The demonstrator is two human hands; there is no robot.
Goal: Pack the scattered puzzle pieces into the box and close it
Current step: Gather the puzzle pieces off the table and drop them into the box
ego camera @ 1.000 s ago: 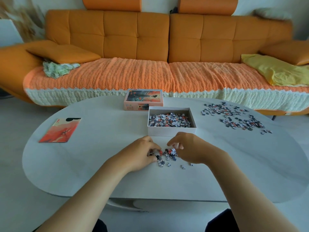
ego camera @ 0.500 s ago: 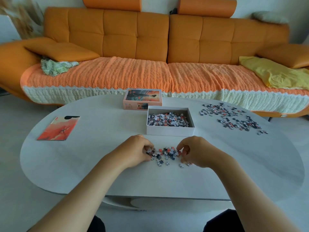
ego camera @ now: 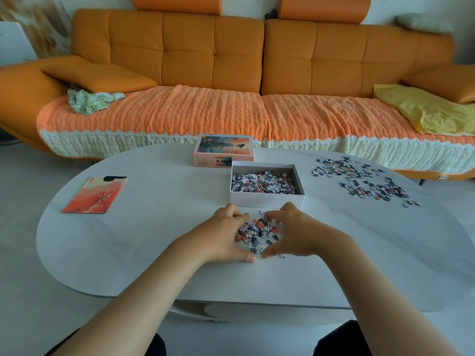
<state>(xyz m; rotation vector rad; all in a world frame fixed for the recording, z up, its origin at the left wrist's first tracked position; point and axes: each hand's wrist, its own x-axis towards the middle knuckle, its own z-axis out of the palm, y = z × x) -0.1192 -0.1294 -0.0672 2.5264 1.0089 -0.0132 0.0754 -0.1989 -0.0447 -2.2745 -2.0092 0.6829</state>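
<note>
Head view. A pale oval worktop (ego camera: 167, 214) stands in front of an orange sofa (ego camera: 213, 52). Near its middle sits the open white box (ego camera: 266, 200), already holding a fair layer of puzzle pieces (ego camera: 262, 182). The printed lid (ego camera: 223, 150) lies just behind the box's left corner, off the box.

Just in front of the box, the left hand (ego camera: 226, 235) and the right hand (ego camera: 295, 232) rest on the worktop and cup a small pile of pieces (ego camera: 258, 231) between them. Both are spread and curved, fingertips nearly meeting at the far side and thumbs nearly meeting at the near side. They ring the pile rather than grip it. One stray piece (ego camera: 283, 256) lies just outside the right thumb.

A larger scatter of pieces (ego camera: 362, 181) lies well apart to the right of the box. A red picture card (ego camera: 95, 195) lies at the left.

Progress, as judged: roughly midway. Part is boxed; the cupped pile, the stray piece and the right-hand scatter are left, then the lid.
</note>
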